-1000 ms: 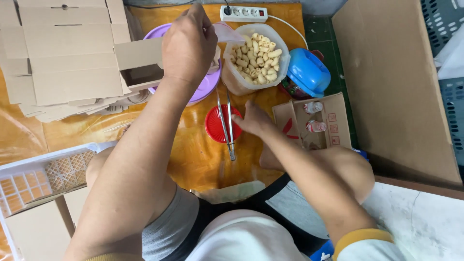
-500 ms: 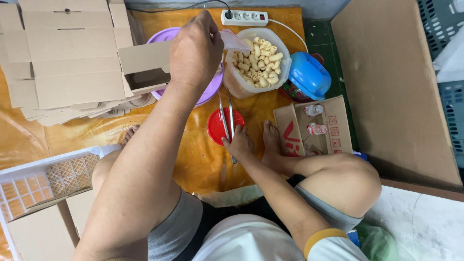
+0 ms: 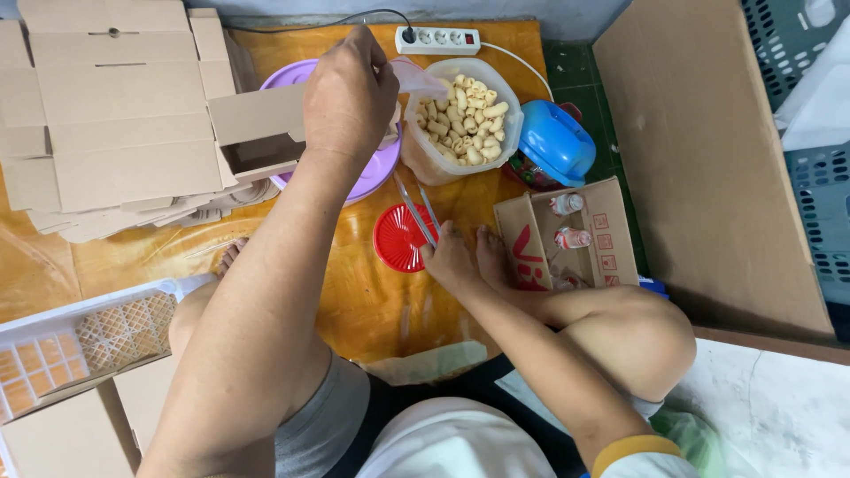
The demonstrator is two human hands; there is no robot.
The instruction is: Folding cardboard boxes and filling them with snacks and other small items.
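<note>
My left hand (image 3: 350, 97) is raised over a purple bowl (image 3: 372, 175) and pinches a small clear plastic bag (image 3: 418, 78) at its mouth. A small open cardboard box (image 3: 261, 133) lies against the bowl, just left of that hand. My right hand (image 3: 450, 258) grips the near end of metal tongs (image 3: 416, 211), whose tips rest across a round red lid (image 3: 394, 239) on the orange mat. A clear tub of pale puffed snacks (image 3: 460, 119) stands just beyond the tongs.
Flat cardboard blanks (image 3: 106, 115) are stacked at the far left. A blue lidded container (image 3: 556, 142), an open carton with small bottles (image 3: 567, 235), a white power strip (image 3: 438, 40) and a big cardboard sheet (image 3: 708, 150) lie to the right. A white crate (image 3: 80, 332) sits near left.
My right hand has drawn back from the carton's edge to the near end of the tongs and closed on them. The left hand has stayed over the purple bowl with the bag.
</note>
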